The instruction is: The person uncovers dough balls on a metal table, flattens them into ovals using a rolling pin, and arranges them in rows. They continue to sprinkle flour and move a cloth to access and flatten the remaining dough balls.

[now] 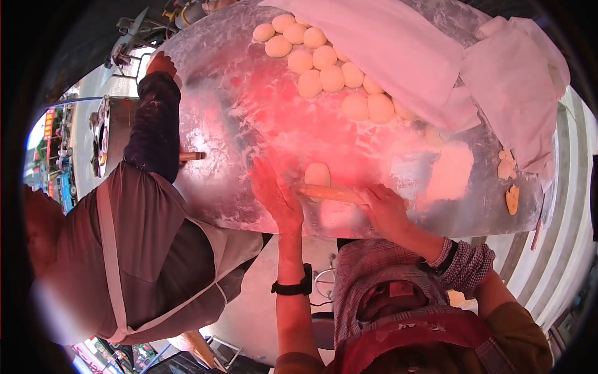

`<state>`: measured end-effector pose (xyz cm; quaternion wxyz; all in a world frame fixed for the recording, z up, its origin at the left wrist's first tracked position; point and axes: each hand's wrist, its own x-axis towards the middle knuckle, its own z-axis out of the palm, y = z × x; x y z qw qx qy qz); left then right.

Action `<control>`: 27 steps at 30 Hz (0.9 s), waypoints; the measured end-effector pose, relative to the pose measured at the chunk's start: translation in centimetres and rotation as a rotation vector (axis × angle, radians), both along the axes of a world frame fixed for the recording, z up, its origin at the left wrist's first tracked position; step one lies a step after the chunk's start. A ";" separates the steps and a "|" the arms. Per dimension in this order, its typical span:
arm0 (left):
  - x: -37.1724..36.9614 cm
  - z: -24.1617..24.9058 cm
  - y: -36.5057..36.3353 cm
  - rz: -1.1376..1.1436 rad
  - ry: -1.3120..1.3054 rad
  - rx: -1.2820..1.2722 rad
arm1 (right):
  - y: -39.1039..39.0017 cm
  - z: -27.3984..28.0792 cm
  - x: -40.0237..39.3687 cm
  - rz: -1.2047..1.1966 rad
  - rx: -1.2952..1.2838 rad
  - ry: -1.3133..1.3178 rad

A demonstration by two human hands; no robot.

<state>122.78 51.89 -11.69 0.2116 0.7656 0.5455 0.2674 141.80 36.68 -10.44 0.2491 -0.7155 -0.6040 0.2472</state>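
Observation:
Under my right hand (385, 210) lies the right part of a wooden rolling pin (333, 194), its fingers wrapped over it. My left hand (274, 193) is spread above the floured metal table, just left of the pin's other end, with nothing in it. One round dough piece (317, 174) sits right behind the pin, and a flat pale patch of dough (335, 214) shows in front of it. Farther back, several dough balls (332, 78) lie in a cluster, some partly hidden under a pink-looking cloth (398, 56).
A co-worker in an apron (143, 249) stands at the left, one arm (152, 118) along the table's left edge. A wooden handle (192, 156) lies beside that arm. Small dough scraps (506, 165) and a yellowish piece (512, 199) are at the right edge, below a draped cloth (517, 93).

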 end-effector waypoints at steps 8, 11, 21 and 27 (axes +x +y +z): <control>3.1 -4.9 7.2 -0.185 0.374 -0.032 | 13.8 -4.2 0.7 -0.021 0.112 -0.405; -3.0 -3.4 -3.2 -0.354 0.370 -0.096 | 3.5 -3.1 -2.7 0.109 0.025 -0.351; 3.4 0.0 2.0 -0.397 0.363 -0.632 | 2.1 -1.8 -0.6 0.095 0.095 -0.315; -3.9 -2.5 1.1 0.377 -0.690 -0.929 | 0.9 -1.0 -0.6 -0.121 0.057 -0.188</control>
